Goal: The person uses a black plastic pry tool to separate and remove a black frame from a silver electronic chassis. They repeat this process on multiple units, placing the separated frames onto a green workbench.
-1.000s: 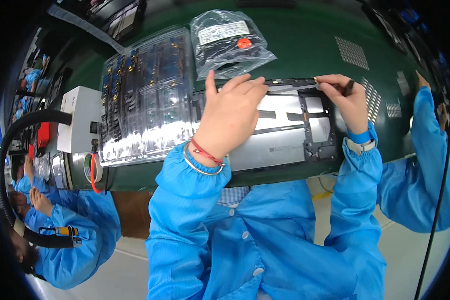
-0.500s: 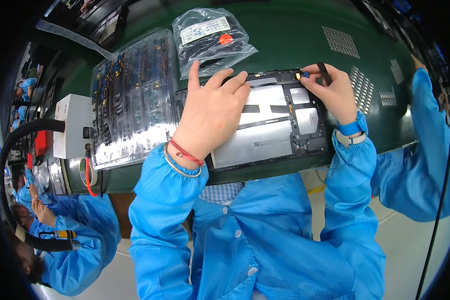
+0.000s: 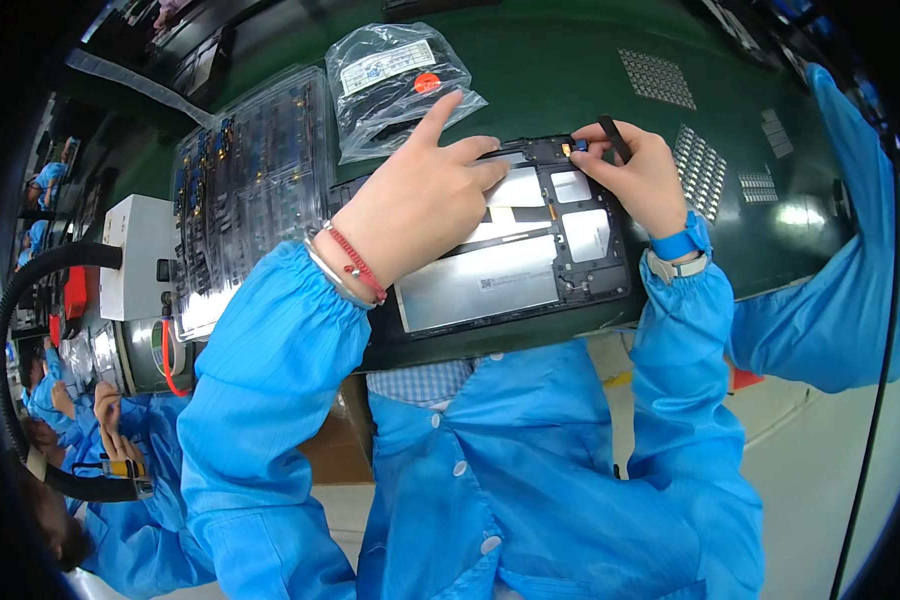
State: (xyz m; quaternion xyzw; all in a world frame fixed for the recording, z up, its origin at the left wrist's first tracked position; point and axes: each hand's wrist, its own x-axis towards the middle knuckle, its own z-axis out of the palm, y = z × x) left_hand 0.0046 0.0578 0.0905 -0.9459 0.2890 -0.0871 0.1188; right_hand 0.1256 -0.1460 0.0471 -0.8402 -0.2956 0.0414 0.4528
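A flat, rectangular device (image 3: pixel 480 290) is set mid-frame on a smooth green tabletop (image 3: pixel 560 80), its silvery metal panels bordered by a black frame. Its upper left part is covered by the left hand (image 3: pixel 420 200), whose fingers are spread wide. A slim dark tool (image 3: pixel 615 138) is held in the right hand (image 3: pixel 638 182), its fingertips pinched narrow at the device's upper right corner. A crinkled, transparent plastic bag (image 3: pixel 400 95) is seen at upper centre; a glossy clear tray (image 3: pixel 200 308) is placed at left.

Smooth silvery metal gleaming on the panel (image 3: pixel 480 287), matt black frame (image 3: pixel 598 282) around it; glossy clear plastic trays (image 3: pixel 255 190) at left, crinkled shiny plastic bag (image 3: pixel 398 90) far, smooth green tabletop (image 3: pixel 550 70), satiny blue cloth sleeves (image 3: pixel 270 340) near!
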